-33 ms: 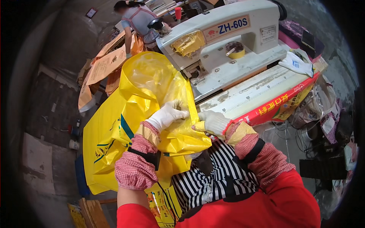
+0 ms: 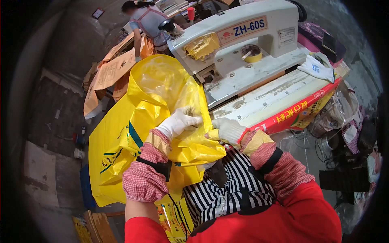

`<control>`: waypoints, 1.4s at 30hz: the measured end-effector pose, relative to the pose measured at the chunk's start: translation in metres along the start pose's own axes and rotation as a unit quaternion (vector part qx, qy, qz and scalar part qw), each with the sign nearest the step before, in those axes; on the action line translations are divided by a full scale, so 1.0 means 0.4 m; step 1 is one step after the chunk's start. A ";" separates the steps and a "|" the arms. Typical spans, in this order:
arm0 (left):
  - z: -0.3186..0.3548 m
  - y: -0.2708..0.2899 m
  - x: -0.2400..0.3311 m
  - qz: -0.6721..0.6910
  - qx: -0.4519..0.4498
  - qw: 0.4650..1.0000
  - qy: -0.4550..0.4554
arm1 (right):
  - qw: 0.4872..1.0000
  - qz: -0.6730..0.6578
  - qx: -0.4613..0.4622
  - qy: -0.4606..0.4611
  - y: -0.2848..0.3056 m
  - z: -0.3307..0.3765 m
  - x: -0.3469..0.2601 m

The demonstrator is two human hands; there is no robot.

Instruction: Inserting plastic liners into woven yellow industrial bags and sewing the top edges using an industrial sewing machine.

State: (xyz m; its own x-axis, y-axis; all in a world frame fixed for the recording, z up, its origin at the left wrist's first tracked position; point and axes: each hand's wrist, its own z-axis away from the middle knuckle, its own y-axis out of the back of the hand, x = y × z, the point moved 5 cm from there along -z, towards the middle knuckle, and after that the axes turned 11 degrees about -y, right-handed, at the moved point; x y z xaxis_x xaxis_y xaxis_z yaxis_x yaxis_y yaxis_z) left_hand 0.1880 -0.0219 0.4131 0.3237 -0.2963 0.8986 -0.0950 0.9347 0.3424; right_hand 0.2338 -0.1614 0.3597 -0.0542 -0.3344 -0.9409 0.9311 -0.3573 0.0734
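Note:
A large yellow woven bag with green print lies across my lap and to the left, its mouth spread wide. A clear plastic liner shows inside the mouth. My left hand, in a white glove, is inside the opening with thumb and fingers pinched on the liner; the fingertips are partly hidden. At the right edge of the mouth, my gloved right hand grips the bag's folded rim, with yellow tape round its fingertips. The bag's upper right edge touches the head of a pale grey industrial sewing machine.
A roll of yellow tape rests on the machine. White gloves lie on the worktable, which has a red printed strip along its front. Orange-brown bags are stacked at far left, beside a co-worker. Wires and bags clutter the right.

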 end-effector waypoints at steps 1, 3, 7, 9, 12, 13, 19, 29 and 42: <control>-0.003 -0.005 0.000 0.001 -0.001 1.000 0.000 | 1.000 -0.006 -0.008 0.006 0.002 -0.007 0.012; 0.002 -0.005 -0.006 0.041 0.050 0.998 0.022 | 1.000 -0.011 -0.018 0.013 0.000 -0.011 0.016; -0.024 -0.002 -0.078 0.039 0.095 0.994 0.047 | 1.000 -0.003 -0.015 0.021 -0.005 -0.011 0.008; -0.029 -0.012 -0.073 0.013 0.115 0.991 0.071 | 1.000 0.009 -0.007 0.020 -0.003 -0.010 0.006; -0.056 -0.003 -0.084 -0.115 0.170 0.978 -0.025 | 0.999 0.018 -0.024 -0.018 -0.003 0.000 -0.004; -0.063 0.002 -0.069 -0.251 0.170 0.952 -0.050 | 0.999 0.049 0.003 0.025 0.001 0.007 -0.020; -0.064 -0.020 -0.035 -0.370 0.175 0.910 -0.064 | 0.980 0.164 0.106 -0.044 0.004 0.042 -0.061; 0.013 0.000 0.152 -0.347 0.193 0.899 -0.184 | 0.999 -0.044 0.005 -0.024 0.071 -0.052 0.134; -0.147 0.092 0.039 -0.677 0.088 0.729 -0.056 | 0.964 -0.172 0.022 -0.201 -0.007 -0.127 -0.048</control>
State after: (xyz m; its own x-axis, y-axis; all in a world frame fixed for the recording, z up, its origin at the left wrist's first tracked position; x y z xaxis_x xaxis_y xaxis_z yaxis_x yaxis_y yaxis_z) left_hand 0.2449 0.0196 0.4234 0.1557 -0.9469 -0.2813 0.1170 -0.2651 0.9571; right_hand 0.2504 -0.1098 0.3606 -0.5000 -0.4973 -0.7090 0.8177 -0.5409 -0.1972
